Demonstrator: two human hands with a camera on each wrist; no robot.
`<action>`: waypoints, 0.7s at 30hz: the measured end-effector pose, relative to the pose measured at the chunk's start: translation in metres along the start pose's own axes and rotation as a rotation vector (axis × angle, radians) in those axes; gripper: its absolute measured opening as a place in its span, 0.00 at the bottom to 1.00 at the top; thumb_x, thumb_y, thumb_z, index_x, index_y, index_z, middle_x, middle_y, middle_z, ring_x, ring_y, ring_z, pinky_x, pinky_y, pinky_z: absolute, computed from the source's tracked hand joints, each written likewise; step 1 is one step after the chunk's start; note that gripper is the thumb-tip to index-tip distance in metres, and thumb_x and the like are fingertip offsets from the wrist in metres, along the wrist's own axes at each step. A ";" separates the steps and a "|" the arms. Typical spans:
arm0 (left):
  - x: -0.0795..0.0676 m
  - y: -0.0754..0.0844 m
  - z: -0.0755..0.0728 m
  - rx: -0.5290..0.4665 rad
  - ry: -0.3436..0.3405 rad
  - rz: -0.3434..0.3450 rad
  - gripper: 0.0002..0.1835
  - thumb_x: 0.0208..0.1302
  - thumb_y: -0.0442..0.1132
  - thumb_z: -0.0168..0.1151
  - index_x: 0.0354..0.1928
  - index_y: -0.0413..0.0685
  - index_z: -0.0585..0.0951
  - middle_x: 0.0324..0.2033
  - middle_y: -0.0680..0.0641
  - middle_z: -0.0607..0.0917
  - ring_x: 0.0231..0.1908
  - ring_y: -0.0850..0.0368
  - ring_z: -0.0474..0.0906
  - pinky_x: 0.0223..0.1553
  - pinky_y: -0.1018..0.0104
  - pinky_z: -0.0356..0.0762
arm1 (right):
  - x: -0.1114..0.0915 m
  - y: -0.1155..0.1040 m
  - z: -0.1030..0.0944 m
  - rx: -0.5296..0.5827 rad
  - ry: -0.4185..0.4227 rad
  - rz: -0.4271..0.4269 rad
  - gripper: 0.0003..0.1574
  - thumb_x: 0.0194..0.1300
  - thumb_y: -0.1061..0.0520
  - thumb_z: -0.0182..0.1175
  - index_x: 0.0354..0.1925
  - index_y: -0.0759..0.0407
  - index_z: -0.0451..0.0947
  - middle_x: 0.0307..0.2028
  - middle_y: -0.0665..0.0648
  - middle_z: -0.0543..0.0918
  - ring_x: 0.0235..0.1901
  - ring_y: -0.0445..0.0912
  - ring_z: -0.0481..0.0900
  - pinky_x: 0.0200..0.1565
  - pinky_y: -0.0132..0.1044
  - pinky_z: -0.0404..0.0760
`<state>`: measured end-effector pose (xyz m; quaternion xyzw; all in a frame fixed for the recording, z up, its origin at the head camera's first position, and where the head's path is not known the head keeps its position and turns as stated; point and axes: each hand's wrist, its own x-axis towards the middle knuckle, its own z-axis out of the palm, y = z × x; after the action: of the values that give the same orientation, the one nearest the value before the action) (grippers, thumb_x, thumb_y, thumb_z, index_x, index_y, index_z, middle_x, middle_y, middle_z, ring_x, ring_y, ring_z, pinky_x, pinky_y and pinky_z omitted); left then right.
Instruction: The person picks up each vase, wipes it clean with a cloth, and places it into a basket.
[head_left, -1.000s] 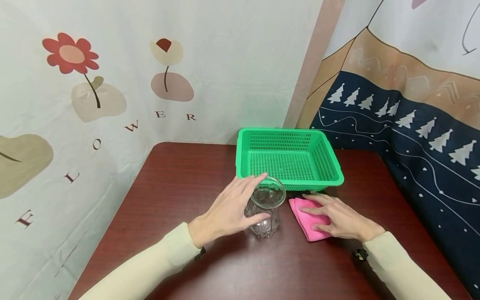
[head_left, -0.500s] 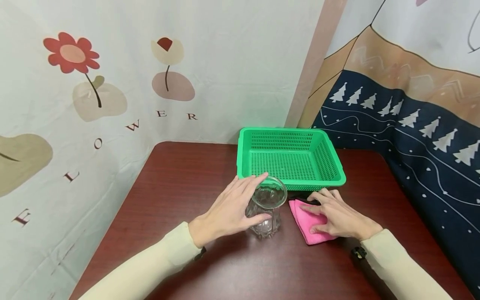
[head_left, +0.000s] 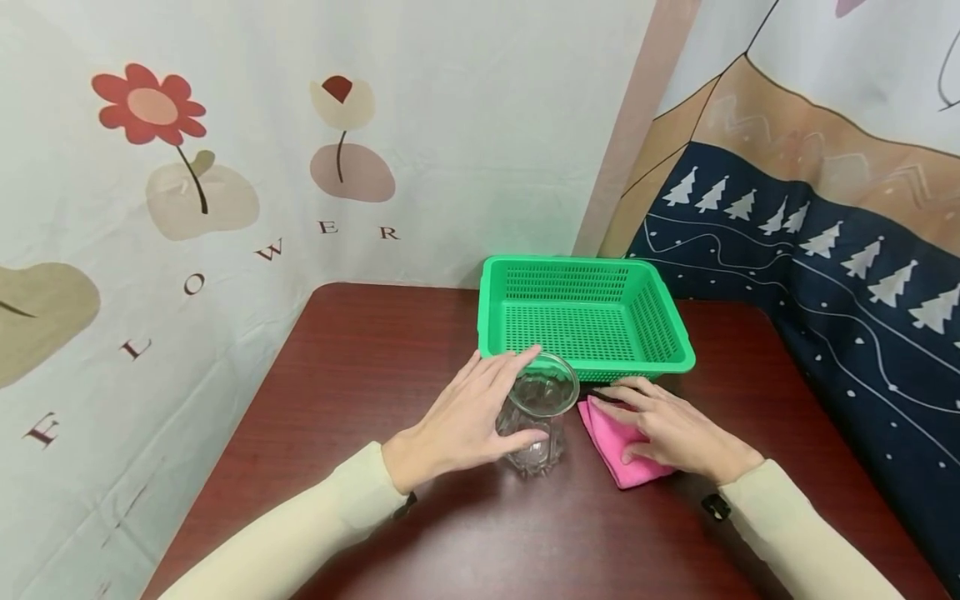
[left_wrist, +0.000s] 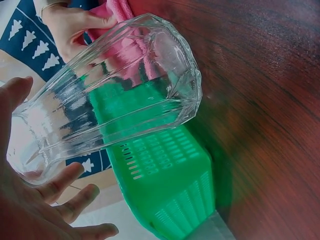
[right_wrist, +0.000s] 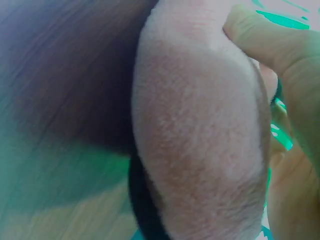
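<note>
A clear glass vase [head_left: 542, 429] with a flared rim stands upright on the table, its ribbed sides plain in the left wrist view. My left hand [head_left: 461, 417] is at the vase's left side, thumb in front and the other fingers stretched out along the rim; they look straight. To the right lies a folded pink cloth [head_left: 617, 450]. My right hand [head_left: 678, 429] pinches the cloth, its thumb on the near side and the fingertips at the far edge. A dark strip [head_left: 600, 395] shows beyond the cloth; its kind is unclear.
Just behind the vase and cloth a green perforated plastic basket [head_left: 585, 333] with nothing in it sits on the dark red wooden table [head_left: 360, 358]. Printed fabric hangings [head_left: 450, 125] stand along the table's back and right sides.
The right hand's fingers drew in on the cloth, then reached over its far edge again, and the cloth shifted slightly. My left hand and the vase have stayed in place.
</note>
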<state>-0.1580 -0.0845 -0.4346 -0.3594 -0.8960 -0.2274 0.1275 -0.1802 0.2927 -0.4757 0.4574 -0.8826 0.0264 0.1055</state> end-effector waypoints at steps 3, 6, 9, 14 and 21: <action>0.001 0.000 0.000 -0.001 -0.006 -0.005 0.61 0.72 0.68 0.80 0.95 0.56 0.57 0.82 0.46 0.80 0.82 0.45 0.77 0.87 0.25 0.66 | -0.002 0.002 0.001 0.060 -0.003 0.021 0.59 0.53 0.44 0.95 0.79 0.54 0.84 0.82 0.61 0.76 0.81 0.58 0.73 0.68 0.52 0.92; 0.002 0.000 0.000 -0.003 -0.009 -0.001 0.62 0.72 0.68 0.80 0.95 0.56 0.56 0.82 0.46 0.80 0.82 0.46 0.77 0.87 0.25 0.66 | -0.003 0.004 0.001 0.087 0.039 0.018 0.53 0.50 0.44 0.96 0.72 0.52 0.90 0.78 0.61 0.76 0.77 0.55 0.73 0.62 0.50 0.94; 0.003 0.000 -0.001 -0.002 -0.008 0.006 0.62 0.72 0.68 0.80 0.96 0.57 0.56 0.82 0.46 0.80 0.83 0.47 0.76 0.87 0.24 0.66 | -0.004 0.007 0.002 0.091 0.078 -0.007 0.44 0.47 0.46 0.98 0.62 0.51 0.94 0.68 0.58 0.82 0.68 0.51 0.79 0.58 0.48 0.94; 0.004 -0.001 -0.002 -0.008 -0.008 0.011 0.62 0.72 0.68 0.80 0.95 0.55 0.57 0.85 0.47 0.78 0.84 0.46 0.76 0.87 0.23 0.66 | -0.006 0.010 0.004 0.126 0.006 0.028 0.42 0.52 0.45 0.96 0.65 0.49 0.94 0.65 0.56 0.88 0.66 0.53 0.85 0.63 0.54 0.94; 0.002 0.000 0.000 -0.038 -0.022 0.003 0.63 0.72 0.67 0.81 0.95 0.55 0.56 0.86 0.48 0.76 0.84 0.48 0.76 0.88 0.27 0.66 | -0.016 0.011 0.009 0.287 -0.164 0.167 0.48 0.68 0.40 0.85 0.82 0.41 0.82 0.83 0.57 0.80 0.80 0.62 0.78 0.75 0.68 0.84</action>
<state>-0.1599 -0.0835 -0.4334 -0.3657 -0.8923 -0.2402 0.1111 -0.1818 0.3101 -0.4874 0.3936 -0.9103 0.1232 -0.0358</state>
